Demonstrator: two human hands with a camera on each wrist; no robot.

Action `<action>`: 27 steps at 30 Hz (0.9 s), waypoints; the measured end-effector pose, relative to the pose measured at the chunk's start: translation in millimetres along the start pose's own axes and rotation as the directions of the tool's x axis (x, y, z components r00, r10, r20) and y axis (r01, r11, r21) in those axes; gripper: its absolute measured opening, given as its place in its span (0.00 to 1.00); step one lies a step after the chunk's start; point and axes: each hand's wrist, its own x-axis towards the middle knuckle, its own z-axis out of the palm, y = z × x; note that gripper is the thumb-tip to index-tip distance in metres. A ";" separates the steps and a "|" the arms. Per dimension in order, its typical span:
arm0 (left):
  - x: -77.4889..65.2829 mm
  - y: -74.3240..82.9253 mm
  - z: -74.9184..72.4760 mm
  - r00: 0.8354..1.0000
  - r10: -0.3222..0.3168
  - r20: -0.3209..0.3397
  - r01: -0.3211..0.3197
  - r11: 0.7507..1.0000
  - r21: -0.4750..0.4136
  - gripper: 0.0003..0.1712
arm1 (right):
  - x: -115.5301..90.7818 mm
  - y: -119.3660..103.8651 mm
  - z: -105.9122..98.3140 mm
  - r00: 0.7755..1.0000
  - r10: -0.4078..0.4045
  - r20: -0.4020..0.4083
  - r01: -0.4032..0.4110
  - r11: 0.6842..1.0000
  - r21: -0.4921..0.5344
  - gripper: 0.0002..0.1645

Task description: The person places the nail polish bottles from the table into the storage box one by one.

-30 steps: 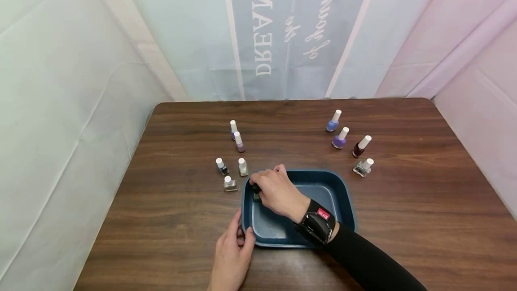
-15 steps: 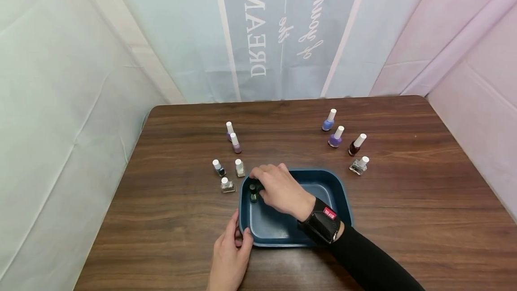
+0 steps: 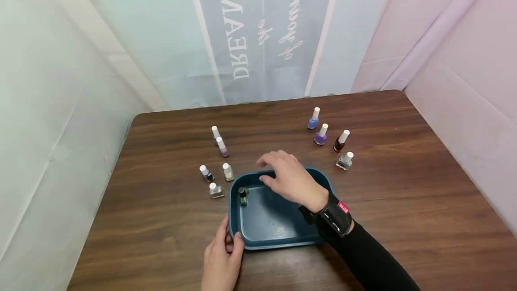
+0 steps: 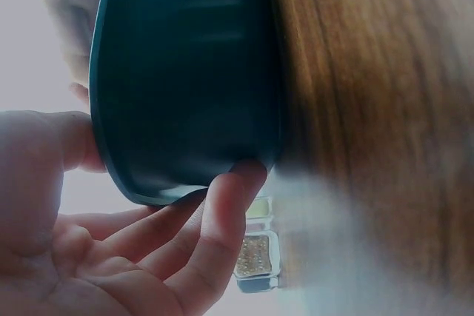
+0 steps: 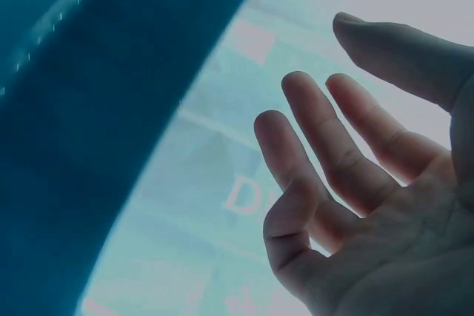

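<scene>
A blue rectangular tray (image 3: 278,226) sits on the table before me. My left hand (image 3: 222,255) grips its near left corner; in the left wrist view the thumb is at the rim and the fingers lie along the outer wall (image 4: 185,72). Inside the tray, by the left wall, a dark-capped green nail polish bottle (image 3: 243,196) stands upright. My right hand (image 3: 291,178) hovers over the tray's far part, holding nothing. Its fingers (image 5: 344,160) are spread and slightly bent in the right wrist view, apart from the tray.
Left of the tray stand several white-capped nail polish bottles, among them a glittery one (image 3: 216,191) and a pale one (image 3: 228,172). More stand at the far right, including a purple (image 3: 320,138) and a dark red bottle (image 3: 340,143). Fabric hangs behind the table (image 3: 161,219).
My right hand has let go of the green nail polish bottle and moved right, away from it. The left hand keeps its grip on the tray. The head view has shifted and tilted slightly.
</scene>
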 end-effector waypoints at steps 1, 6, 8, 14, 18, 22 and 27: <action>-0.3 -0.2 -0.4 1.000 0.000 -0.001 0.000 1.000 0.002 0.28 | -1.2 1.9 -3.3 1.000 -0.002 -0.016 0.002 1.000 0.002 0.18; -1.2 0.4 -2.4 1.000 -0.017 0.005 0.017 1.000 0.007 0.28 | -6.8 13.5 -20.7 0.993 0.038 -0.116 -0.033 0.999 0.043 0.16; -1.4 0.5 -2.4 1.000 -0.020 0.005 0.020 1.000 0.008 0.28 | -9.2 19.1 -26.4 0.986 0.061 -0.153 -0.052 0.997 0.066 0.16; -1.9 1.4 -2.2 0.999 -0.040 0.013 0.040 0.999 0.024 0.28 | -20.3 36.6 -36.3 0.966 0.109 -0.232 -0.088 0.991 0.099 0.14; -1.9 1.9 -1.5 0.999 -0.039 0.021 0.038 0.999 0.029 0.28 | -29.9 48.3 -40.6 0.943 0.143 -0.299 -0.117 0.988 0.105 0.13; -1.3 2.2 -1.3 0.999 -0.040 0.022 0.039 0.999 0.037 0.28 | -39.1 58.0 -43.8 0.922 0.167 -0.350 -0.137 0.985 0.109 0.12; -0.4 3.8 -2.0 0.997 -0.067 0.038 0.065 0.997 0.051 0.28 | -47.9 70.1 -48.0 0.897 0.203 -0.392 -0.163 0.978 0.132 0.10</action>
